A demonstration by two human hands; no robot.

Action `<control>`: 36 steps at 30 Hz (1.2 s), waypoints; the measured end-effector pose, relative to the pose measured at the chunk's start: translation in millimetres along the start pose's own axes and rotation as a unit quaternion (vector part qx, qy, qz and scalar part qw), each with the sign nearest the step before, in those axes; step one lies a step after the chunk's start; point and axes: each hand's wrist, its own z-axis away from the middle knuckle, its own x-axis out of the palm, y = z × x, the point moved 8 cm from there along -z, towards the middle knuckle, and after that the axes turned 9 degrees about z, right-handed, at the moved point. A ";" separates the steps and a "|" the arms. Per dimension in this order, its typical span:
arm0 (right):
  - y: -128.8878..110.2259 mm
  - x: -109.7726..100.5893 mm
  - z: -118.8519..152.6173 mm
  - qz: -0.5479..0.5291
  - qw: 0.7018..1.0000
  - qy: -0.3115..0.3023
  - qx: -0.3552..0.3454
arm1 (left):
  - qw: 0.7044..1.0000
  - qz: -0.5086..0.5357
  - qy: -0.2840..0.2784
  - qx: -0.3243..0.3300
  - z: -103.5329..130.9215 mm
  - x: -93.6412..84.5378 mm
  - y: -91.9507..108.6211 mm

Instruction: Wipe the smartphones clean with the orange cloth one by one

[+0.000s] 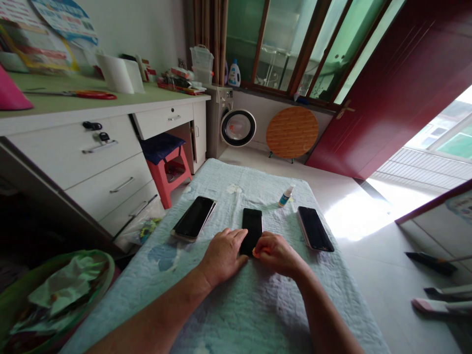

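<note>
A black smartphone (253,221) lies flat on the cloth-covered table in front of me. My left hand (225,253) holds it by its left side, fingertips along the edge and thumb near the lower corner. My right hand (276,251) is closed over the phone's lower right part, pinching a small orange cloth (257,253), mostly hidden by the fingers. To the left, another dark-screened smartphone (195,216) lies on top of a pale one. A third black-screened smartphone (316,229) rests at the right. Beyond it stands a small spray bottle (286,195) with a blue label.
The table wears a pale blue quilted cloth (258,179). On the left are a white desk (88,142), a red stool (171,174) and a green waste basket (105,268). Farther back stand an open washing machine (217,118) and a round wooden tabletop (292,132).
</note>
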 end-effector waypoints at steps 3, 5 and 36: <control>3.0 -1.2 0.1 0.003 1.000 0.007 0.008 | 1.000 -0.002 0.003 -0.003 -0.2 0.8 -1.1; 6.8 -3.8 0.3 0.009 0.999 0.025 0.019 | 1.000 -0.002 0.004 -0.003 -0.3 1.2 -1.3; 63.4 5.9 2.1 -0.191 0.940 0.142 0.246 | 0.997 0.069 0.040 0.004 -4.3 2.1 -0.9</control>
